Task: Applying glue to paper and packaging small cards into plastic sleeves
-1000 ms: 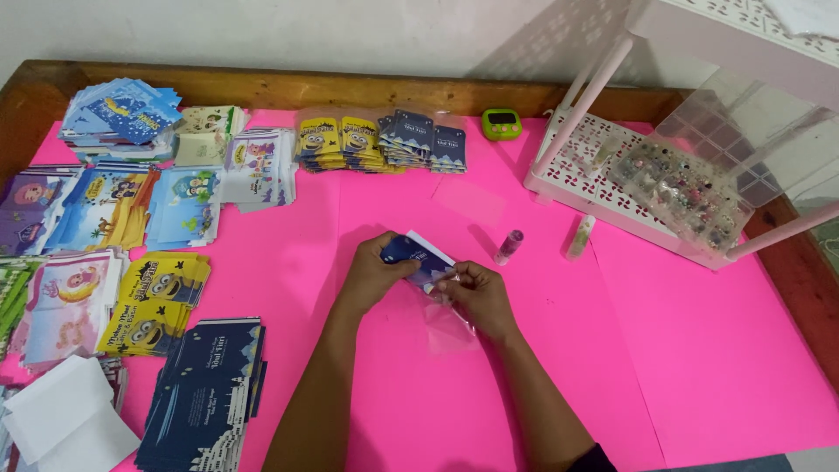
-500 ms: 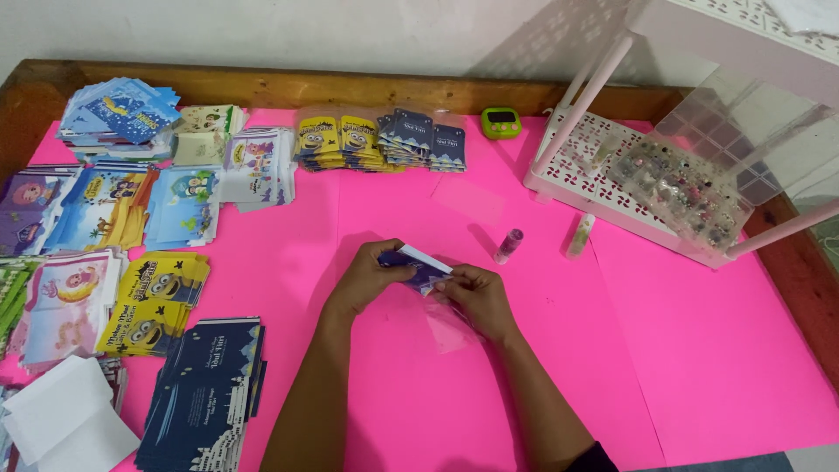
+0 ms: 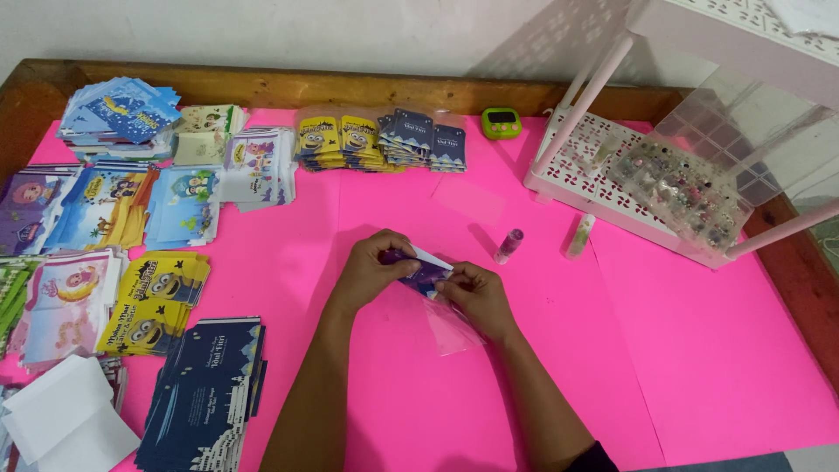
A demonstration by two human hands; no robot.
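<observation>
Centrally, dark blue card [image 3: 423,273] pinched between left hand [image 3: 371,269] and right hand [image 3: 476,295] (both gripping), clear sleeve [image 3: 453,325] beneath.

Purple card [image 3: 426,276], pink table [image 3: 699,350]

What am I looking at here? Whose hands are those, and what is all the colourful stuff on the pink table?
This picture comes from a camera worn on a person's head, looking down, so the two bare hands are that person's own. The left hand and right hand together hold a small dark blue envelope and a clear plastic sleeve. The pink table has many stacks of small printed envelopes: yellow cartoon ones, dark blue ones and others. There is also a small tube, a green timer and a white rack with a clear box of beads.
</observation>
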